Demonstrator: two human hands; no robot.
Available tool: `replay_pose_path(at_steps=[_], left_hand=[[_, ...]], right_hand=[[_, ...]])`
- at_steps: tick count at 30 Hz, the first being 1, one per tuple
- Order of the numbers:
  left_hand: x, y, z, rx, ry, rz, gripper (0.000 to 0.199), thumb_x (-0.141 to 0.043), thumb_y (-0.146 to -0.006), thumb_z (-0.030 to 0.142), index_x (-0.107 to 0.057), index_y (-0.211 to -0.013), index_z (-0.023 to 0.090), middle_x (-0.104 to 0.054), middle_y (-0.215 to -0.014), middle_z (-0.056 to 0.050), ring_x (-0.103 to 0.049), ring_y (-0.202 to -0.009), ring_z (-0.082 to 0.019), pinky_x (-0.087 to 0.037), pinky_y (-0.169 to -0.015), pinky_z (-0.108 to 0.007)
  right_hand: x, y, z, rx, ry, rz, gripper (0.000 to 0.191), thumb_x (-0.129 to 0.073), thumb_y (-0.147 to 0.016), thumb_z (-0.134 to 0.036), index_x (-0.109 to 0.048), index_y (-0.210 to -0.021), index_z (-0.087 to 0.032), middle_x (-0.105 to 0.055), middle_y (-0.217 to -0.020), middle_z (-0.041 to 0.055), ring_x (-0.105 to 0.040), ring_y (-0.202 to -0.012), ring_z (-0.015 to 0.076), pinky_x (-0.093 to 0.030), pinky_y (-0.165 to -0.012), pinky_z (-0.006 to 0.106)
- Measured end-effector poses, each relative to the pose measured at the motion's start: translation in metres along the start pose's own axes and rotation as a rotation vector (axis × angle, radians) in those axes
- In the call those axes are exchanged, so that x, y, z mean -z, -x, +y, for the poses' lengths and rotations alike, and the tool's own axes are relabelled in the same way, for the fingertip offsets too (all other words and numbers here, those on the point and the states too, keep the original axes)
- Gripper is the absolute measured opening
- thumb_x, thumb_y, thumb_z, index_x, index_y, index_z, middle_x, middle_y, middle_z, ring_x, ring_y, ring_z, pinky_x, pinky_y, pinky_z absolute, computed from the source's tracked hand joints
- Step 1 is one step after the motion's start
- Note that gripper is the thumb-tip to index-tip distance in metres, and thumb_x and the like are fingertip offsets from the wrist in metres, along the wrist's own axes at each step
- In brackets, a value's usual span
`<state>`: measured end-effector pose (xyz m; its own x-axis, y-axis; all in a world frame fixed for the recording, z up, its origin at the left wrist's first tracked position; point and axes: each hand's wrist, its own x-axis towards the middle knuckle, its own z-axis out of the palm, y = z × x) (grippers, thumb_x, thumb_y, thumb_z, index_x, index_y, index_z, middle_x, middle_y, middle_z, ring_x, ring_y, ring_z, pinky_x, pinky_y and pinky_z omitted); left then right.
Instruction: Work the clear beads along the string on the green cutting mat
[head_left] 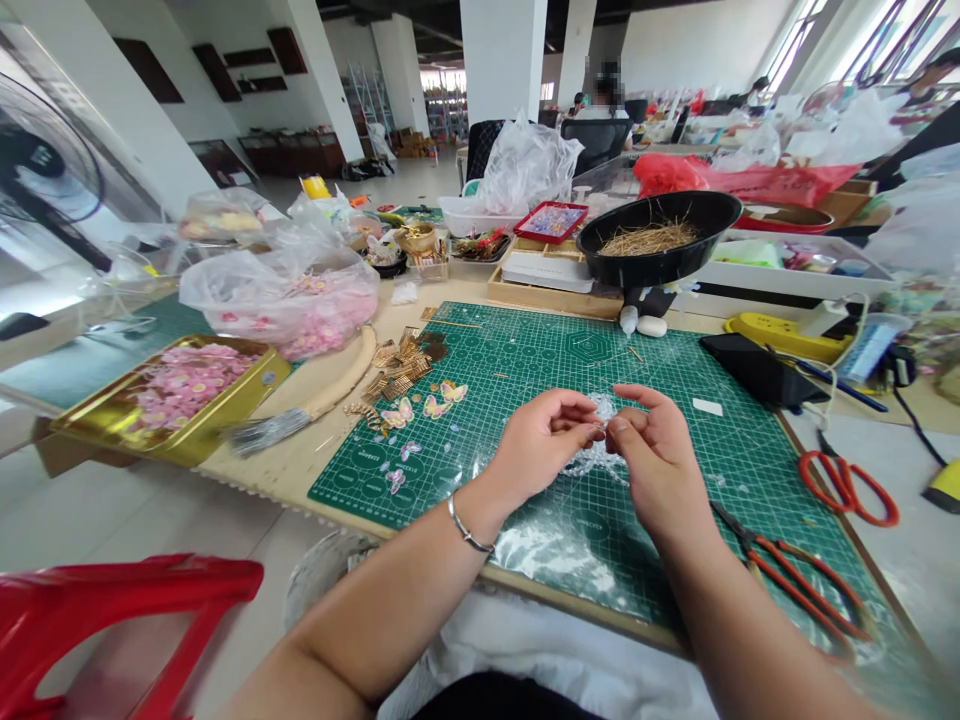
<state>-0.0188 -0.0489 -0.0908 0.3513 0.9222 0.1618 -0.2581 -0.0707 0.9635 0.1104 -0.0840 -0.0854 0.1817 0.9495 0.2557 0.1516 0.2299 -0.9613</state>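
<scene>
My left hand (551, 440) and my right hand (652, 450) meet above the green cutting mat (525, 350), fingertips pinched together on something too small to make out. Beneath and between them lies a clear, whitish beaded strand (600, 462). Left of my hands, pink and yellow butterfly pieces (444, 400) rest on the mat beside a pile of gold metal clips (401, 365). Orange-handled pliers (802, 580) lie by my right forearm.
At the left stand a gold tray of pink flowers (187, 385), a brush (300, 415) and a plastic bag (300, 300). A black bowl of straw (660, 240) stands behind the mat. Red-handled scissors (847, 490) lie right. A person (606, 105) sits far back.
</scene>
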Motion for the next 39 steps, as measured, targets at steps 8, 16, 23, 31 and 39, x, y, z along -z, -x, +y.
replay_pose_path(at_steps=[8, 16, 23, 31, 39], left_hand=[[0.0008, -0.0013, 0.0004, 0.037, 0.094, -0.006, 0.025, -0.071, -0.071, 0.021, -0.056, -0.090, 0.013, -0.063, -0.078, -0.002, -0.062, -0.069, -0.011, -0.052, -0.065, -0.026], [0.0001, -0.0009, 0.0016, 0.045, 0.122, -0.015, 0.023, -0.070, -0.071, 0.018, -0.057, -0.090, 0.012, -0.062, -0.078, -0.002, -0.062, -0.068, -0.010, -0.052, -0.065, -0.025], [-0.0008, -0.0014, 0.0018, 0.052, 0.149, -0.010, 0.023, -0.070, -0.070, 0.016, -0.058, -0.089, 0.012, -0.062, -0.077, -0.002, -0.061, -0.067, -0.010, -0.052, -0.064, -0.024], [-0.0009, -0.0013, 0.0023, 0.099, 0.205, -0.010, 0.028, -0.073, -0.068, 0.020, -0.057, -0.089, 0.013, -0.062, -0.076, -0.001, -0.061, -0.067, -0.010, -0.053, -0.065, -0.026], [-0.0012, -0.0010, 0.0029, 0.109, 0.225, -0.020, 0.027, -0.073, -0.068, 0.019, -0.058, -0.089, 0.012, -0.062, -0.078, -0.002, -0.063, -0.068, -0.011, -0.053, -0.063, -0.024]], right_hand=[[0.0028, 0.0016, 0.0010, 0.049, 0.002, 0.028, 0.025, -0.050, -0.087, -0.027, -0.046, -0.111, -0.025, -0.045, -0.061, -0.0046, -0.045, -0.059, 0.0157, -0.038, -0.059, 0.032], [0.0018, 0.0025, 0.0006, 0.073, 0.043, 0.019, 0.024, -0.049, -0.087, -0.026, -0.045, -0.110, -0.024, -0.046, -0.061, -0.0043, -0.046, -0.060, 0.0164, -0.038, -0.060, 0.033], [0.0024, 0.0027, -0.0008, 0.079, 0.048, 0.010, 0.022, -0.049, -0.087, -0.026, -0.046, -0.109, -0.024, -0.046, -0.059, -0.0049, -0.046, -0.059, 0.0164, -0.037, -0.059, 0.033], [0.0023, 0.0021, -0.0018, 0.079, 0.013, 0.013, 0.022, -0.050, -0.087, -0.025, -0.046, -0.109, -0.025, -0.047, -0.059, -0.0047, -0.049, -0.060, 0.0164, -0.040, -0.060, 0.033], [0.0018, 0.0026, -0.0005, 0.067, -0.009, 0.004, 0.021, -0.051, -0.087, -0.025, -0.047, -0.107, -0.025, -0.048, -0.061, -0.0045, -0.050, -0.061, 0.0158, -0.042, -0.061, 0.033]])
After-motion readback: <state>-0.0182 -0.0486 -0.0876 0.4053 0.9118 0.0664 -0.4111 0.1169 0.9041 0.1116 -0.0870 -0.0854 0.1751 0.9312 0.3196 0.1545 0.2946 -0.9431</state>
